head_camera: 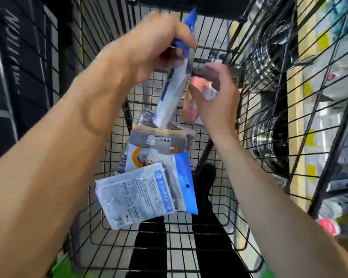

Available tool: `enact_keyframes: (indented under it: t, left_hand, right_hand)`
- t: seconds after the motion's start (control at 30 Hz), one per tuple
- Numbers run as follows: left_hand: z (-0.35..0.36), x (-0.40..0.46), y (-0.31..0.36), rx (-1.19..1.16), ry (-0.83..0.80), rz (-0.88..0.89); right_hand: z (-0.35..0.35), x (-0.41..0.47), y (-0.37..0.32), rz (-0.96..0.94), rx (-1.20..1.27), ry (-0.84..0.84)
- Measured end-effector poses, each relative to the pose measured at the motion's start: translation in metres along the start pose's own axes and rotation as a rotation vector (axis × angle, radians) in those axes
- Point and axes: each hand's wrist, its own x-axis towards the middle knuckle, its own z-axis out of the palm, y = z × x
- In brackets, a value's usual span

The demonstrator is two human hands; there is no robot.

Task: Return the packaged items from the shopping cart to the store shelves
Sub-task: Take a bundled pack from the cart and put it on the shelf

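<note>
Retrieval step: packets being lifted from the shopping cart [255,63].

Left hand [159,49] is closed on a blue-topped packet [172,97]; right hand [215,93] curls around a pink packet [191,105]. More packets [147,187] lie in the basket. Next, I judge: lift clear of the wire walls, the only free path being upward, towards the shelves [319,97] on the right.

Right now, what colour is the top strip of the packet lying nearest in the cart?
Blue, on a clear-and-white packet; the head view shows it best.

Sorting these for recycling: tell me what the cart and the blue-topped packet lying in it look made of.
Shopping cart: seemingly steel wire with a black coating, judging by its thin welded grid.
Blue-topped packet: apparently clear glossy plastic film with a blue header strip, since it shows glare and wrinkles; the contents can't be identified.
</note>
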Motion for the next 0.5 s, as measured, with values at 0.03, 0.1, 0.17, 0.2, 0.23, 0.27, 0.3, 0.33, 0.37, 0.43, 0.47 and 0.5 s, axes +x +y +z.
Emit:
enact_keyframes:
  t: [0.03,0.1,0.17,0.2,0.23,0.27,0.3,0.33,0.37,0.43,0.47,0.5]
  left_hand:
    - [-0.001,-0.003,-0.004,-0.040,-0.013,-0.025]
    - [0.000,-0.009,-0.013,-0.171,-0.028,-0.088]
    - [0.003,-0.013,-0.020,-0.295,-0.038,-0.127]
    - [0.004,-0.014,-0.022,-0.342,-0.054,-0.130]
    - [0.006,-0.016,-0.023,-0.373,-0.077,-0.128]
    - [0.009,-0.019,-0.023,-0.389,-0.104,-0.116]
    - [0.011,-0.021,-0.023,-0.393,-0.130,-0.102]
    - [0.014,-0.024,-0.023,-0.388,-0.157,-0.088]
    - [0.015,-0.027,-0.021,-0.372,-0.183,-0.080]
    - [0.014,-0.029,-0.022,-0.341,-0.245,-0.075]
    - [0.011,-0.028,-0.026,-0.311,-0.268,-0.081]
    - [0.006,-0.027,-0.033,-0.249,-0.248,-0.089]
  right_hand:
    - [0.001,-0.006,-0.005,0.027,0.113,-0.030]
    - [0.000,-0.022,-0.014,0.045,0.280,-0.081]
    - [-0.001,-0.040,-0.014,0.029,0.297,-0.114]
    - [0.000,-0.047,-0.013,0.028,0.250,-0.114]
    - [0.002,-0.052,-0.010,0.039,0.174,-0.094]
    - [0.004,-0.055,-0.006,0.059,0.096,-0.049]
    - [0.007,-0.057,-0.003,0.085,0.047,-0.003]
    - [0.008,-0.057,-0.002,0.113,0.021,0.038]
    - [0.008,-0.056,-0.001,0.142,0.010,0.078]
    - [0.003,-0.050,0.001,0.206,-0.014,0.142]
    - [-0.001,-0.047,0.003,0.228,-0.032,0.159]
    - [-0.005,-0.046,0.004,0.247,-0.038,0.165]
